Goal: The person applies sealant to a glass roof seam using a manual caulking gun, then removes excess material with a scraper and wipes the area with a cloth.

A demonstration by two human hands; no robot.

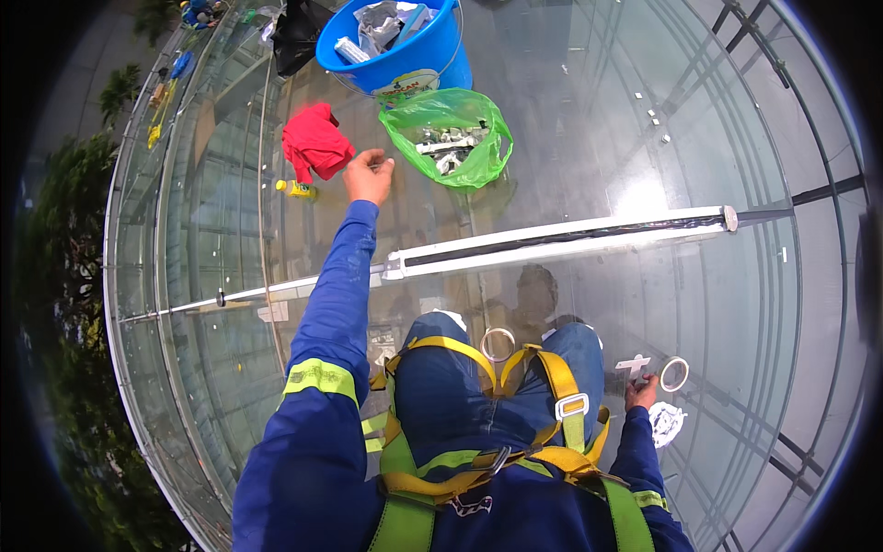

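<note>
My left hand (368,176) is stretched far forward over the glass roof, fingers pinched together, between a red cloth (314,140) on its left and an open green plastic bag (451,136) of small white parts on its right. I cannot tell whether something tiny sits between the fingers. My right hand (641,393) rests low on the glass by my right knee, beside a roll of tape (674,373) and a small white piece (633,365). A crumpled white bit (665,422) lies just below that hand.
A blue bucket (432,55) of wrappers and tubes stands beyond the bag, a black bag (296,35) next to it. A long white strip (561,240) crosses the glass panes. A second tape roll (498,343) lies between my knees. A small yellow object (296,189) lies near the cloth. The roof edge (138,368) curves at left, trees far below.
</note>
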